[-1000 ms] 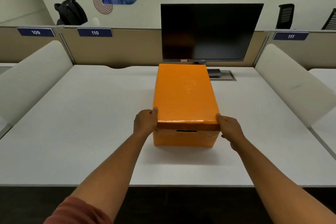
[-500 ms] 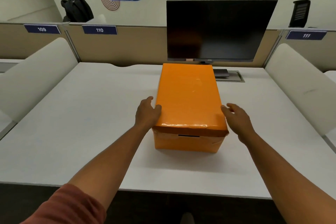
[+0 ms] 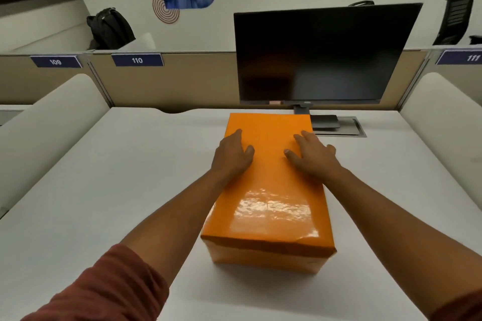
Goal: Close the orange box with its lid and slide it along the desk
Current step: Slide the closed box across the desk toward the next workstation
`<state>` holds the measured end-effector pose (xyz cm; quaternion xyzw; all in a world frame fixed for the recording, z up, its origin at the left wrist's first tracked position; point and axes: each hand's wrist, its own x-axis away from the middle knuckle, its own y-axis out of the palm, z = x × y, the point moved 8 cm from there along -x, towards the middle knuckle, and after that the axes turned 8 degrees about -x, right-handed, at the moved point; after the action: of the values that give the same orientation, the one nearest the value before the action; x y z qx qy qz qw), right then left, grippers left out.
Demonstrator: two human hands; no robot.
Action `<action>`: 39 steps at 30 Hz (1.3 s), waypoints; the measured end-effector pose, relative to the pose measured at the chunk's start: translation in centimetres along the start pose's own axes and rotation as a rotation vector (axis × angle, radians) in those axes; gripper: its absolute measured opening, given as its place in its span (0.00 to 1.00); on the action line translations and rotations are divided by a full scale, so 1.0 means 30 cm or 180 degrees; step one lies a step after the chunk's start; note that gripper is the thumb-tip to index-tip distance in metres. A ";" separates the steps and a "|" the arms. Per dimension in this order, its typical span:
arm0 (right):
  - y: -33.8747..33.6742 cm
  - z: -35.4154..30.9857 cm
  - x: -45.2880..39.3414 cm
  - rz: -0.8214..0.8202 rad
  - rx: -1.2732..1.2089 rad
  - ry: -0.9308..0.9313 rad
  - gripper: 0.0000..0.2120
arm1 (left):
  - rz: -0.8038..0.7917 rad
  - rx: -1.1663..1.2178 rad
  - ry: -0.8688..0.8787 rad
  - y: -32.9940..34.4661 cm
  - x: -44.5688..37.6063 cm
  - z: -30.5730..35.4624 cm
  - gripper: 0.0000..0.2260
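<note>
An orange box [image 3: 263, 258] stands lengthwise on the white desk [image 3: 104, 190], with its glossy orange lid [image 3: 271, 203] seated on top. My left hand [image 3: 230, 155] lies flat on the lid's left far part, fingers spread, thumb pointing inward. My right hand [image 3: 311, 155] lies flat on the lid's right far part, its outer fingers hanging over the right edge. Neither hand grips anything; both palms rest on the lid. The box's near end faces me, a little in from the desk's front edge.
A dark monitor [image 3: 320, 55] stands right behind the box, its stand over a grey cable hatch [image 3: 339, 126]. Beige partitions with number labels close the back; white padded dividers [image 3: 44, 128] flank both sides. A black backpack [image 3: 109, 27] sits beyond the partition.
Both hands left the lid's near corners and sides and moved forward onto the top of the lid, palms down. The view has come closer and higher over the box.
</note>
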<state>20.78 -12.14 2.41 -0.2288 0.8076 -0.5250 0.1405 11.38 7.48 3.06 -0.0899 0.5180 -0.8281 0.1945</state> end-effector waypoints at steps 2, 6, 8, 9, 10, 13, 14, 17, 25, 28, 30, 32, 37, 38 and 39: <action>0.013 -0.001 -0.029 -0.0092 0.0056 -0.0050 0.34 | -0.0035 -0.0115 -0.0044 0.010 -0.041 -0.003 0.30; 0.052 0.025 -0.061 -0.0197 0.0118 -0.0124 0.34 | -0.0233 -0.0347 -0.0095 0.054 -0.081 -0.032 0.31; 0.074 0.041 -0.054 -0.0204 0.0046 -0.0117 0.34 | -0.0238 -0.0530 -0.0051 0.071 -0.085 -0.041 0.31; 0.086 0.048 -0.051 -0.0190 -0.0012 -0.0098 0.34 | -0.0242 -0.0617 -0.0022 0.080 -0.087 -0.043 0.32; 0.094 0.050 -0.050 -0.0166 -0.0048 -0.0092 0.34 | -0.0245 -0.0679 0.0002 0.086 -0.090 -0.048 0.32; 0.095 0.042 -0.062 -0.0135 -0.0031 -0.0106 0.33 | -0.0333 -0.0773 0.0043 0.093 -0.097 -0.057 0.32; 0.092 0.038 -0.066 -0.0160 -0.0030 -0.0123 0.33 | -0.0393 -0.0796 0.0048 0.096 -0.098 -0.059 0.33; 0.062 0.034 -0.059 -0.0132 -0.0634 -0.0168 0.31 | -0.0558 -0.0764 0.0092 0.099 -0.096 -0.060 0.34; 0.155 0.289 0.114 -0.0073 -0.4028 0.1601 0.31 | -0.0777 0.1392 -0.1020 0.091 0.015 -0.223 0.37; 0.240 0.299 0.179 -0.0734 -0.4387 0.1875 0.35 | -0.1207 0.2271 -0.1484 0.125 0.080 -0.284 0.35; 0.281 0.294 0.197 -0.1020 -0.4566 0.1856 0.39 | -0.1578 0.2607 -0.1658 0.154 0.129 -0.313 0.35; 0.294 0.275 0.203 -0.1182 -0.4859 0.1821 0.40 | -0.1859 0.2922 -0.1781 0.179 0.162 -0.334 0.38; 0.286 0.236 0.200 -0.1309 -0.5063 0.1730 0.34 | -0.1958 0.3004 -0.1701 0.163 0.201 -0.352 0.35; 0.286 0.227 0.196 -0.1313 -0.5024 0.1701 0.34 | -0.1901 0.2944 -0.1685 0.152 0.208 -0.359 0.33; 0.285 0.217 0.192 -0.1302 -0.4975 0.1690 0.34 | -0.1831 0.2905 -0.1680 0.141 0.214 -0.368 0.30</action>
<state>16.99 -17.29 -7.99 -0.2708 0.8870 0.1323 -0.3498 2.64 12.26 -6.00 -0.3365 -0.0008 -0.9360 0.1036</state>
